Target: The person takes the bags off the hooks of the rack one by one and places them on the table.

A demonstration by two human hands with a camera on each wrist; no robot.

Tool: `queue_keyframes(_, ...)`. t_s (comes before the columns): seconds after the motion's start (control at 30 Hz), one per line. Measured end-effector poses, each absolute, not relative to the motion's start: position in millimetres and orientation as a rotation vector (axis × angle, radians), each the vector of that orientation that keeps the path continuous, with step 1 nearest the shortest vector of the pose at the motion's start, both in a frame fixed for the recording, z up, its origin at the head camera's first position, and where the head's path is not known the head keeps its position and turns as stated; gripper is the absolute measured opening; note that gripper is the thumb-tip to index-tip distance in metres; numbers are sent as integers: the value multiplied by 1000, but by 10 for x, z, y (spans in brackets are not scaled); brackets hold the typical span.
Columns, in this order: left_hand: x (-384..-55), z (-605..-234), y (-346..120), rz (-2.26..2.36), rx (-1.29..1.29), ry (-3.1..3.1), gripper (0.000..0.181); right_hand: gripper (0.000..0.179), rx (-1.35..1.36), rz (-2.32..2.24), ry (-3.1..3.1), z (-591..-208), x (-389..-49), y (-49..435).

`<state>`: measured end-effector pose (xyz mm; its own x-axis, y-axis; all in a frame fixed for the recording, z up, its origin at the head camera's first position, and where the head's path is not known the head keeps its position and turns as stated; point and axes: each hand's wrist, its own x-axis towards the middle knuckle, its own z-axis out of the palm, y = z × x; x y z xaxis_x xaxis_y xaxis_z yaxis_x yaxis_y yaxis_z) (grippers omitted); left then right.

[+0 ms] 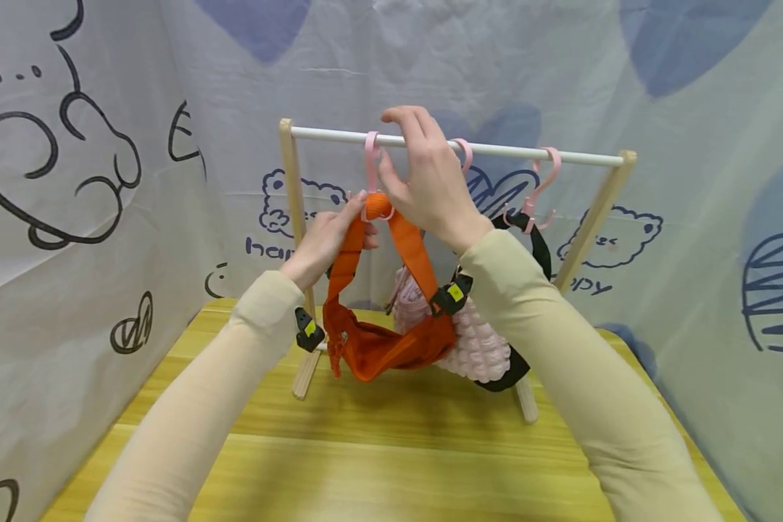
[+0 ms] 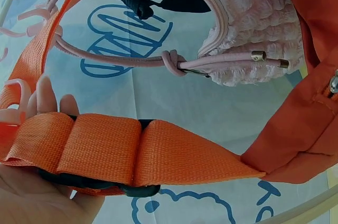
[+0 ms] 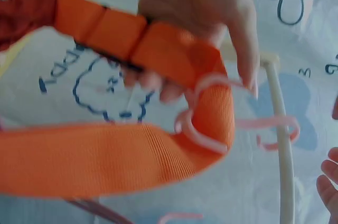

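Note:
An orange waist bag (image 1: pixel 391 351) hangs by its webbing strap (image 1: pixel 414 250) from a pink hook (image 1: pixel 371 163) on the white rod. The strap lies across the hook's lower prongs, as the right wrist view shows. My left hand (image 1: pixel 320 243) grips the strap just below the hook, thumb near the prongs and fingers behind the webbing. In the left wrist view the folded strap (image 2: pixel 105 147) lies over that hand's fingers. My right hand (image 1: pixel 431 174) is raised at the rod, right of the hook, fingers loosely bent and holding nothing. Black buckles (image 1: pixel 452 293) dangle from both sides of the bag.
A white rod (image 1: pixel 587 157) on wooden legs (image 1: pixel 594 221) stands on the wooden table (image 1: pixel 365 471). Behind the orange bag hang a pink quilted bag (image 1: pixel 476 341) and a black strap (image 1: pixel 541 250) on another pink hook (image 1: pixel 544 181). Printed cloth (image 1: pixel 228 65) surrounds the back and sides.

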<state>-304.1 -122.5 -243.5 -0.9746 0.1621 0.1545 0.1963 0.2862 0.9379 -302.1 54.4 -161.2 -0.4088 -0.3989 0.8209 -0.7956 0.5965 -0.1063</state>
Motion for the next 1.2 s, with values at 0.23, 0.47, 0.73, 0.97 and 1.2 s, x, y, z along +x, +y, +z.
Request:
queue_keyframes(0.23, -3071, -2447, -1230, -1865, -375, -2475, 74, 48, 956, 559, -2259, -1406, -3208, 529)
queue_keyframes(0.47, -3074, -2447, -1229, -1901, -405, -2483, 72, 41, 965, 638, -2343, -1383, -3314, 482)
queue_keyframes(0.73, -3099, -2423, -1253, -2245, -485, -2327, 48, 34, 873, 633, -2337, -1427, -3365, 451)
queue_keyframes(0.97, -3124, -2381, -1275, -2611, -570, -2094, 35, 36, 845, 631, -2346, -1425, -3362, 446)
queue_keyframes(1.2, -3145, -2371, -1284, -2755, -522, -2034, 31, 38, 835, 641, -2363, -1429, -3351, 459)
